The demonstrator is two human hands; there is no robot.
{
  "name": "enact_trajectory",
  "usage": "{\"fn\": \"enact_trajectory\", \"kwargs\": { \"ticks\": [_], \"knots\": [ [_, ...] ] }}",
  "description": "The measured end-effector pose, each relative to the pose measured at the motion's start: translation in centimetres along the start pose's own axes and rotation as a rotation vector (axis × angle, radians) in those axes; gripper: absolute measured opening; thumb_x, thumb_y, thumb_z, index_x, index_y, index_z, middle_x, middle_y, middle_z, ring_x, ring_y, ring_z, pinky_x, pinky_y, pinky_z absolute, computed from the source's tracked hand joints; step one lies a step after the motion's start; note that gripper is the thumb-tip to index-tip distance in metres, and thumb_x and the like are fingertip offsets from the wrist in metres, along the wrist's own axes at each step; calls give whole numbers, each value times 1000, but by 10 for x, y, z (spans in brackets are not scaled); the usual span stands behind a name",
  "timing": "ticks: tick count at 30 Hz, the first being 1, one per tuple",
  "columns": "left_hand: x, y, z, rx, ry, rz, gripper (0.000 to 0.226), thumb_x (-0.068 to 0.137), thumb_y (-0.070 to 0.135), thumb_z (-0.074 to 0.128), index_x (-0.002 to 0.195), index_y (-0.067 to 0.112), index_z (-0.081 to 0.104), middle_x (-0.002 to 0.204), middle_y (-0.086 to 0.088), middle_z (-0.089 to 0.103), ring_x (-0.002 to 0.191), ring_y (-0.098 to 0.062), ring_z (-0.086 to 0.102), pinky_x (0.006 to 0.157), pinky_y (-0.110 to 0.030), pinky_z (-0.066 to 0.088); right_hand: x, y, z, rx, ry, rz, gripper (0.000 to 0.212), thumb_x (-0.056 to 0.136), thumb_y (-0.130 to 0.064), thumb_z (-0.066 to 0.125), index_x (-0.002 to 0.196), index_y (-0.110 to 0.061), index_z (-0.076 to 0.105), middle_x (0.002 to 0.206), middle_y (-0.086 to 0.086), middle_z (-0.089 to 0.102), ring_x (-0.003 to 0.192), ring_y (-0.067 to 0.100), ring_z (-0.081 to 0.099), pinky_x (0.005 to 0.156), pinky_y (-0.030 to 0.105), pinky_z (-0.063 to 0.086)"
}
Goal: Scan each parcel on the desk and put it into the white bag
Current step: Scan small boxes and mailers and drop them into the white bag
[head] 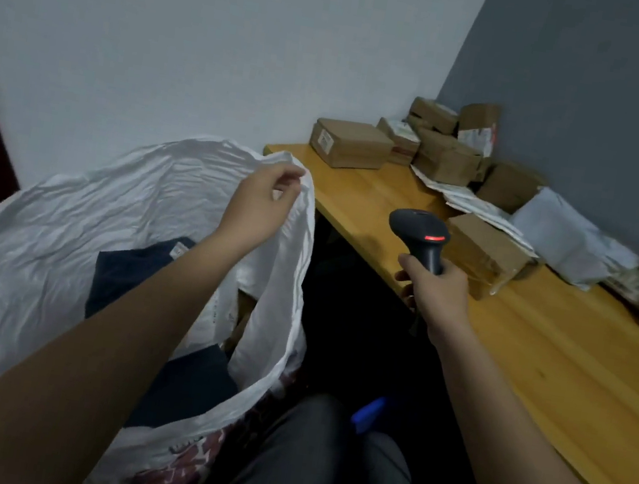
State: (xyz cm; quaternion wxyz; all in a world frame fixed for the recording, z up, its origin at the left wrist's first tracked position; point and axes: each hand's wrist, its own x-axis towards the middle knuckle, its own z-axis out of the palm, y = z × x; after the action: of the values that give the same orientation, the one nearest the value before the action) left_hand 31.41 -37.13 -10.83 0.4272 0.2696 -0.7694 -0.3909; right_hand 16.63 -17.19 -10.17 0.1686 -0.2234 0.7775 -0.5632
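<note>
Parcels (443, 148) lie heaped along the far side of the wooden worktop (561, 385), brown cartons stacked into the corner and pale mailer bags (563, 234) spread to the right of them. From the head view, one taped carton (482, 249) sits apart from the heap, nearest the front edge and just beyond the barcode scanner (420, 234).

The right hand (441, 291) has its fingers wrapped round the scanner's handle, and the red light on its head is lit. The left hand (259, 201) reaches over the white bag (61, 236) and pinches the rim of its mouth between thumb and fingers, lifting it open. The bag stands on the floor to the left of the worktop, against the person's knee.

I'd say the person is between parcels: the bag is being held ready and nothing is in hand to scan. The next move likely calls for the left hand to let go of the rim, fetch the near carton and turn its label to the scanner.

Inside the bag, dark and pale shapes show, but the left forearm covers most of them. No label is visible on the near carton. The right end of the worktop is cut off by the frame, so the count of parcels left is uncertain.
</note>
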Motion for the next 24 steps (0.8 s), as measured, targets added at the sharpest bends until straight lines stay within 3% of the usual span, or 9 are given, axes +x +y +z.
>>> {"fn": "enact_trajectory", "kwargs": {
  "ticks": [5,11,14,18,21,24],
  "knots": [
    [17,55,71,31,-186,122,28,97,22,54,123,15,61,120,0,62,110,-12,56,91,-21,41,17,-2,-57,35,136,57,12,91,-25,66,88,-14,60,80,8,68,60,18,57,57,31,46],
    [20,89,181,249,-529,35,49,95,44,53,138,22,45,141,-4,45,127,-26,44,102,-41,43,24,12,-131,82,341,79,13,92,-26,65,94,-14,59,83,8,68,61,16,57,58,29,47],
    [10,96,233,377,-654,-28,83,89,56,57,151,17,19,156,-10,16,143,-33,16,114,-45,27,21,24,-161,93,402,115,12,91,-25,65,92,-15,58,84,8,69,61,16,57,58,29,47],
    [14,107,274,506,-653,-19,114,74,74,60,154,22,-2,159,-13,-19,145,-35,-20,118,-54,1,20,37,-185,80,418,148,10,92,-24,65,90,-16,58,81,8,68,60,16,57,57,29,46],
    [27,111,290,595,-701,40,111,71,83,51,153,34,-6,158,-11,-25,142,-37,-28,114,-57,-10,23,44,-191,93,433,168,11,91,-24,66,92,-16,59,80,7,68,60,17,58,57,29,46],
    [32,109,299,723,-755,135,91,80,84,32,153,38,3,162,-9,-9,145,-37,-18,116,-55,-9,24,46,-193,108,423,178,11,91,-24,66,90,-19,57,82,8,69,62,17,59,58,29,47]
  ]
}}
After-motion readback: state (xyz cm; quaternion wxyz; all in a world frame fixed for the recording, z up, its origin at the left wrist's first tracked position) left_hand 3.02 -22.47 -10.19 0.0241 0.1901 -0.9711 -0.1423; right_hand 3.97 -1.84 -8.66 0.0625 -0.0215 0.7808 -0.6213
